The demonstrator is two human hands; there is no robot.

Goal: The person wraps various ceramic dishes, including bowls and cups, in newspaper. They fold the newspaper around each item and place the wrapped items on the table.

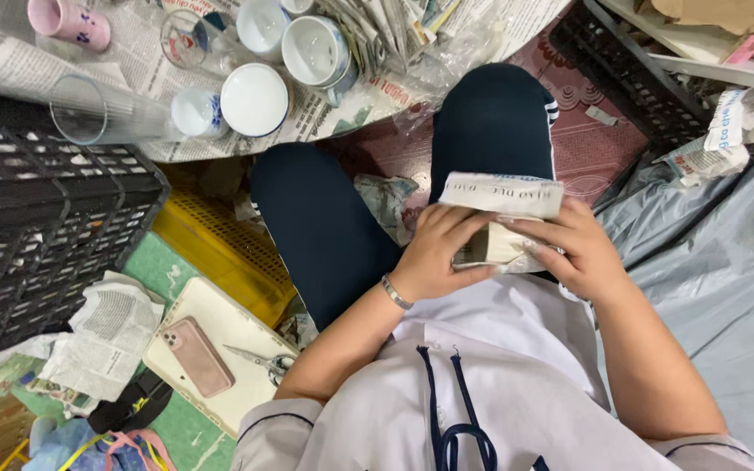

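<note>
- Head view looks straight down at our lap, where both hands meet over a small bundle wrapped in newspaper, held just above our right knee and close to the white shirt
- Our left hand cups the near side of the bundle, fingers curled and pressed onto the paper, so it is clasping the bundle
- Our right hand closes around the far side, thumb and fingers laid on the folds, so it too is grasping the bundle
- We judge the bundle light and the paper soft and crinkly, easy to tear or let slip open; whatever is inside may well be breakable, given the white cups and clear glasses lying on the newspaper sheet ahead of our knees
- We think the best hold is around the body with both palms, pinning the loose flap rather than tugging on a paper edge
- What the paper hides we cannot tell: the object inside is covered entirely
- A black crate sits at our left, and a phone and scissors rest on a pale board beside our left thigh
- Clutter at the upper right is cut off and hard to sort out
</note>
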